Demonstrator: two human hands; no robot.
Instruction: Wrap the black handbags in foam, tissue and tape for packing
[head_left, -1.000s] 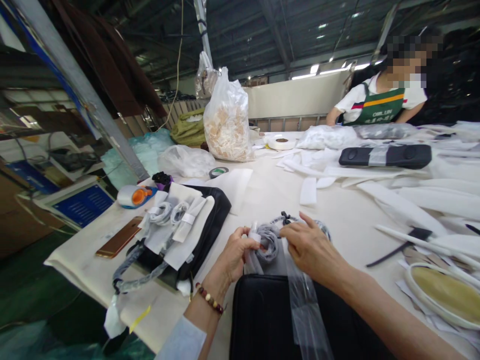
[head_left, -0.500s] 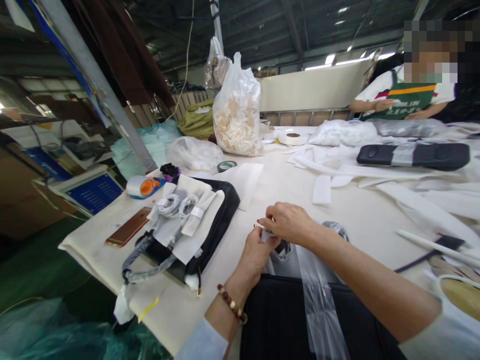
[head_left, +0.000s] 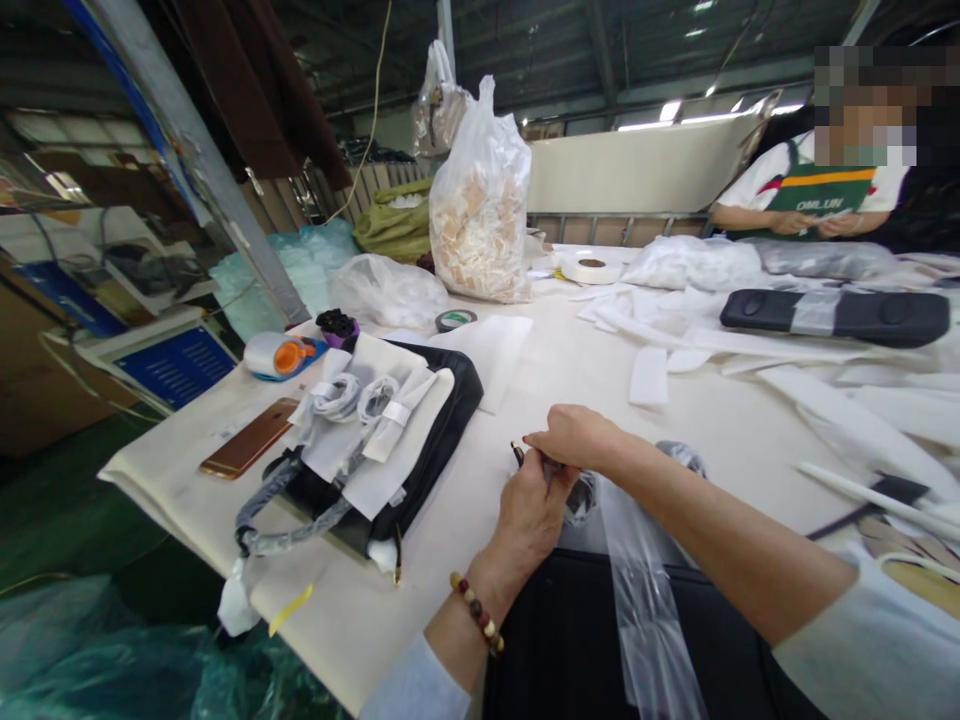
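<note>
My left hand (head_left: 529, 512) is closed at the far left corner of a black bag (head_left: 555, 620), pinching a zipper end (head_left: 517, 453) whose dark, gold-tipped end pokes out past the fingers. Above it, my right hand (head_left: 579, 437) is closed too, its fingertips pressed against the left hand's fingers at the same spot. Whatever lies between the right fingers is hidden. Clear plastic film (head_left: 645, 600) runs across the bag. Plastic-wrapped handle parts (head_left: 581, 498) show just beside my hands.
Left of my hands lies another black bag (head_left: 450, 440) with wrapped handles and white padding. A phone (head_left: 250, 440) and tape dispenser (head_left: 277, 355) lie beyond. White foam strips (head_left: 647, 376), a stuffed plastic bag (head_left: 480, 210) and a dark wrapped case (head_left: 836, 315) are farther back. A co-worker (head_left: 817, 195) stands across the table.
Both hands have shifted slightly right and stay together. A white bit seen between them earlier is now covered, and more of the dark zipper end shows. The co-worker's hands have come together.
</note>
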